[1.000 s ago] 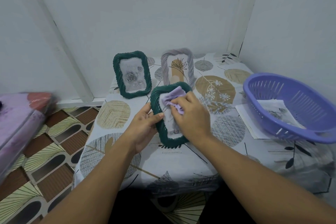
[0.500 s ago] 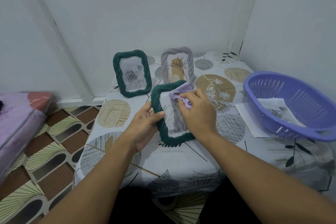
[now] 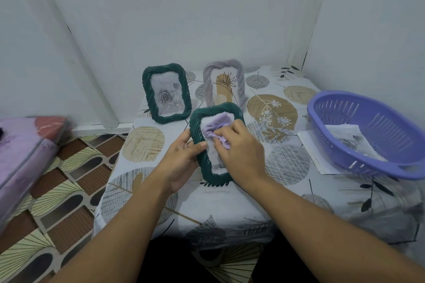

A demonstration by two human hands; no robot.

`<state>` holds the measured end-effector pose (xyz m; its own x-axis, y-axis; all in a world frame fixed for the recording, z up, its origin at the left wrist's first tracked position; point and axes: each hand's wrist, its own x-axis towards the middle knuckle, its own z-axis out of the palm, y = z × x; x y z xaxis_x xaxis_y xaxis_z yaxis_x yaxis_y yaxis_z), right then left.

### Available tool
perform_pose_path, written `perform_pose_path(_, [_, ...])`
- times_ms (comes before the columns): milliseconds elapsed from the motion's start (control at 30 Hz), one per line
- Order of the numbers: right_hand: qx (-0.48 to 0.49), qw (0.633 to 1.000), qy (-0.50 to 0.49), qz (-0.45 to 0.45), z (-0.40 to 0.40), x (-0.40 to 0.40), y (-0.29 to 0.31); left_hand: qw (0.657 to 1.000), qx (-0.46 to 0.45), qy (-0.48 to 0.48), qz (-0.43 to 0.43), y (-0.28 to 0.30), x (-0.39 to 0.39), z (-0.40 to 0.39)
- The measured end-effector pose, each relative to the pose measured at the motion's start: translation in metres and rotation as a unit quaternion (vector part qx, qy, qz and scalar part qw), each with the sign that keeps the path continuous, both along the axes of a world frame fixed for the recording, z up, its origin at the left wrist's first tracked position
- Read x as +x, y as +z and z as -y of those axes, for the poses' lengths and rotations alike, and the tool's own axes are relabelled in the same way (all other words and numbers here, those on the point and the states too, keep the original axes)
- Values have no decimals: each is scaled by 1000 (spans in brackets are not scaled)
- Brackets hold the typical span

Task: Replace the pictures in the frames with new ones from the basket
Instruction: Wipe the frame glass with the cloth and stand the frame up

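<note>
The left hand (image 3: 184, 163) grips the left edge of a dark green frame (image 3: 216, 142), thumb curled over its ribbed rim, holding it tilted off the desk (image 3: 287, 209). The right hand (image 3: 239, 145) pinches a bunched lilac cloth (image 3: 215, 127) against the frame's face. This frame sits well to the left of the purple basket (image 3: 372, 133), near the middle of the desk.

The frame looks light and stiff, probably moulded plastic; its twisted ribbing should give the fingers good purchase, so the side rim is the sensible place to hold. The clear front pane is likely smooth and easily smudged or cracked, so pressure there ought to stay gentle. The cloth is soft and limp. The pictures are thin paper, likely to crease, and best lifted by an edge.

Counted: three frames, two dark green and one pale lilac. The second green frame (image 3: 166, 93) and the lilac frame (image 3: 224, 84) stand upright, further left of the basket and toward the wall. One basket, with at least one printed sheet (image 3: 345, 138) inside and one sheet (image 3: 312, 151) lying partly under it. One cloth.
</note>
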<state>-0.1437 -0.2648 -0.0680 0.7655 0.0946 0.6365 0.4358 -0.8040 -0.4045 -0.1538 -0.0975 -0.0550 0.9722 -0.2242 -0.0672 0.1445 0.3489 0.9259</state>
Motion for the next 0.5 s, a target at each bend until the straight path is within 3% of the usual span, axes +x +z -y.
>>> perform_pose_path(100, [-23,1000,9,10,3,-2,-3,1000,-2,-2,2,0,0,-1])
perform_pose_path(233, [20,1000,-19,5,4,9,8,1000,-10,-7,2,1,0,0])
perform_pose_path(400, [-19,1000,20,8,-3,-3,-6,1000,-10,-6,2,-2,0,-2])
perform_pose_path(500, [15,1000,-3,3,0,4,1,1000,-12,-10,4,-2,0,-2])
